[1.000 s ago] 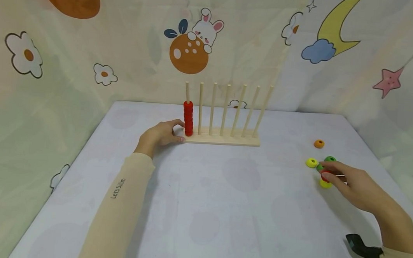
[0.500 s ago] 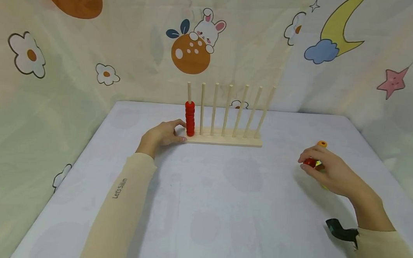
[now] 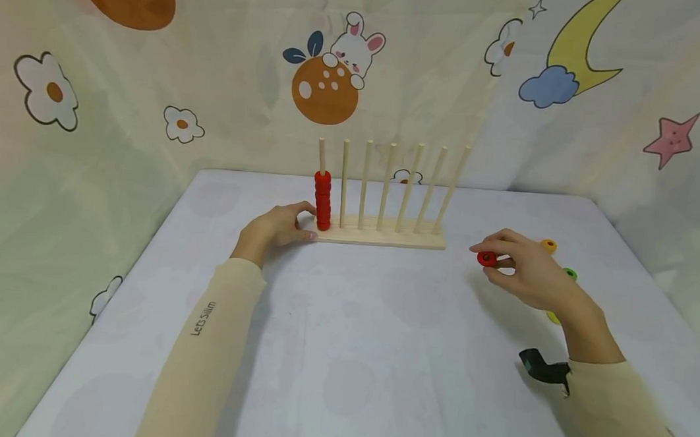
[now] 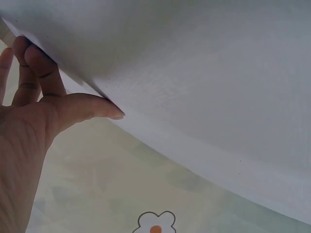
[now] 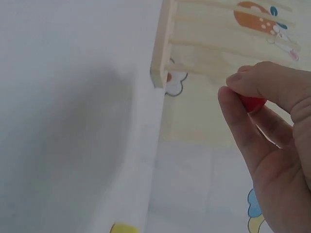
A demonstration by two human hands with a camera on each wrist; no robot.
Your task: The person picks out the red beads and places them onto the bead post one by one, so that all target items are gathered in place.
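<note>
A wooden peg rack (image 3: 384, 237) with a row of upright dowels stands toward the back of the table. Several red beads (image 3: 322, 202) are stacked on its leftmost dowel; the other dowels are bare. My left hand (image 3: 273, 230) grips the left end of the base, thumb at the front and fingers behind. To the right of the rack, above the table, my right hand (image 3: 525, 267) pinches one red bead (image 3: 487, 259) between thumb and fingers, its hole facing the head camera. In the right wrist view the fingers partly hide this bead (image 5: 253, 104).
Beyond the right hand lie an orange bead (image 3: 548, 246), a green bead (image 3: 570, 274) and a yellow bead (image 3: 553, 317), partly hidden by it. A patterned curtain (image 3: 233, 60) hangs behind the white table (image 3: 378, 352). A black strap-like piece (image 3: 544, 368) juts from the right cuff.
My right hand has lifted the red bead from among the loose beads and carried it left toward the rack. The left hand keeps its place on the base.
</note>
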